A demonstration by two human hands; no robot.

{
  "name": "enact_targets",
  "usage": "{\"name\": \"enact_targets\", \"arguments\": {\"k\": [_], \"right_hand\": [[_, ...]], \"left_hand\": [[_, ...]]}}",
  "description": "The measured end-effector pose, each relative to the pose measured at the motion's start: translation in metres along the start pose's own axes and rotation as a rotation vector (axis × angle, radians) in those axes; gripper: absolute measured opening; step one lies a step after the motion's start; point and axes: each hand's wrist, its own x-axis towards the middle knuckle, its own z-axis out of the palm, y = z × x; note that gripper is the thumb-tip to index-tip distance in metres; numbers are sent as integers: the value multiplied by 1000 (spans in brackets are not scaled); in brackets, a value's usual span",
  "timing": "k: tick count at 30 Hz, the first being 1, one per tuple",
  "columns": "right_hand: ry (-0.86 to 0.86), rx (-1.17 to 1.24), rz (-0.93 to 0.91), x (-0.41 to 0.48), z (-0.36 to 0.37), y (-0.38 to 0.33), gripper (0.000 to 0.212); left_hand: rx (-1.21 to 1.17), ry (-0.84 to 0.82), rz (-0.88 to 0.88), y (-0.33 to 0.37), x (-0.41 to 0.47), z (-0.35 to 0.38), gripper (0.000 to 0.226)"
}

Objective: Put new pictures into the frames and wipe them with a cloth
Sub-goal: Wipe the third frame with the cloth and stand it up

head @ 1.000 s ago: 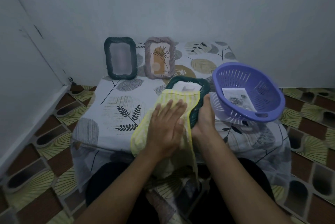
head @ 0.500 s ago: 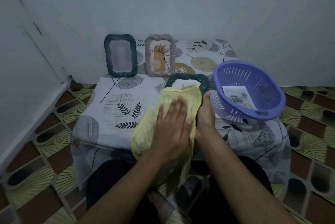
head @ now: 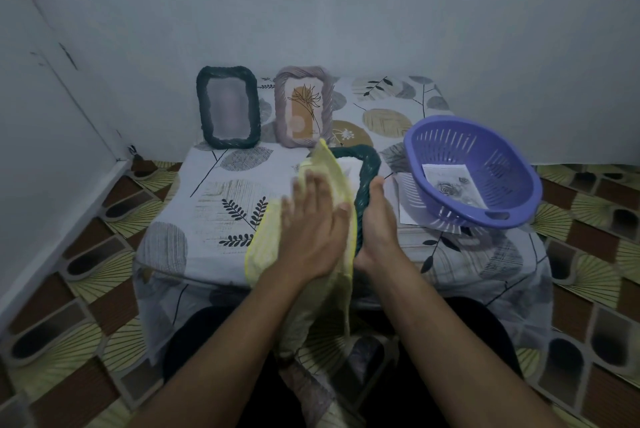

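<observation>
Standing green frame [head: 228,107]: upright at the far left corner of the bench [head: 207,254], leaning on the wall [head: 346,11], well apart from your hands. I see little risk here.
Mauve frame [head: 304,107]: upright just beside it at the far edge, with a flower picture inside. The raised tip of the cloth is near in front of it, so a wide stroke could knock it flat.
Yellow cloth [head: 325,178]: it covers the face of the held frame, and its lower end hangs past the front edge toward you. This loose end may catch and drag.
Left hand [head: 311,219]: fingers straight and close together, pressed flat on the cloth.
Held frame [head: 367,178]: dark green, tilted up near the middle of the front edge. Only its top and right side show.
Right hand [head: 375,216]: it grips the right side of the held frame, thumb along the rim; the fingers behind are hidden. If you press harder than this hand supports, the frame may twist or slip out.
Purple basket [head: 471,174]: near the right edge, it appears tilted. It holds a printed picture [head: 453,181] and a paper sheet [head: 403,202] lies under it. A bump from your right arm could tip it off.
</observation>
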Motion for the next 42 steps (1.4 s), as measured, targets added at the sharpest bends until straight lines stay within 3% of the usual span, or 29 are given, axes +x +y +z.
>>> {"name": "enact_targets", "arguments": {"k": [3, 5, 9, 13, 15, 21, 24, 27, 30, 33, 38, 42], "right_hand": [[-44, -109, 16, -9, 2, -4, 49], [-75, -127, 86, -15, 4, -4, 52], [-147, -146, 229, -24, 2, 6, 54], [-162, -146, 212, -25, 4, 5, 50], [-140, -143, 204, -21, 4, 4, 51], [-118, -85, 98, -6, -5, -23, 41], [-158, -79, 147, -7, -15, -34, 44], [-159, -126, 167, -7, -21, -37, 51], [-134, -257, 165, -8, -21, -36, 53], [-155, -312, 209, -10, -21, -38, 48], [-241, -233, 248, -14, -20, -54, 37], [-247, -208, 257, -18, -23, -51, 42]], "left_hand": [[-40, 2, 278, 2, -10, 1, 62], [-2, 17, 332, -9, -2, -3, 61], [105, 106, 164, -31, 26, -14, 59], [46, 90, -57, -36, 40, -20, 69], [52, 49, -81, -30, 37, -15, 72], [-24, -160, 372, -2, -3, 8, 65], [86, -186, 446, -13, -7, 10, 59], [178, -125, 331, -31, 5, 10, 61], [145, -52, 156, -43, 22, 5, 68], [50, 80, 112, -45, 34, -5, 73], [-145, 219, 79, -38, 36, -20, 42], [-184, 318, -65, -41, 32, -27, 55]]}}
